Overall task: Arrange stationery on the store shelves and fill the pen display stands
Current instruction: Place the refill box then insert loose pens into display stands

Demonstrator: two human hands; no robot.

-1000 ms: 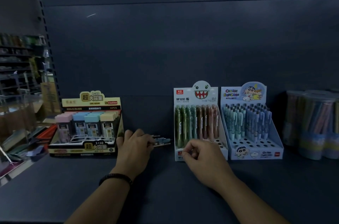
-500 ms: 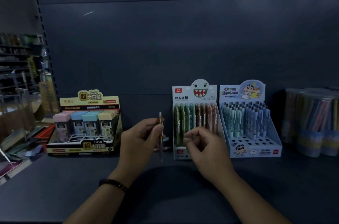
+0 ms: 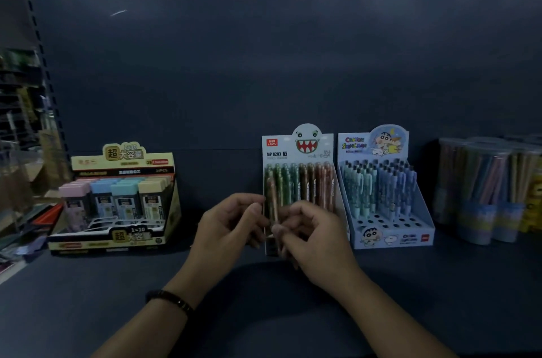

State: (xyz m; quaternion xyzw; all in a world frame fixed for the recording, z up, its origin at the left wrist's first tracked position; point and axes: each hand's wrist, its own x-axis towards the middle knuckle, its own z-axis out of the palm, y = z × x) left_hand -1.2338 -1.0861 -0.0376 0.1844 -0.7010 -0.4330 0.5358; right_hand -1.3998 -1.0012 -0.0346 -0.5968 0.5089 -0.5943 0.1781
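On the dim shelf (image 3: 440, 284), the monster-face pen stand (image 3: 297, 149) sits at twelve o'clock from the left hand (image 3: 231, 225) and right hand (image 3: 316, 240), whose fingers (image 3: 254, 208) clamp one upright pen (image 3: 274, 199) just before it; in this gloom a missed hole could knock neighbouring pens (image 3: 311, 181) askew.

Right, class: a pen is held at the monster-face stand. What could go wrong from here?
1. The pen is only pinched at the fingertips of the left hand and right hand; it could slip onto the shelf.
2. The monster-face stand looks like light card; a push while loading might tip it or shove it into the blue stand beside it.
3. The light is dim, so the pen may land in the wrong colour row.
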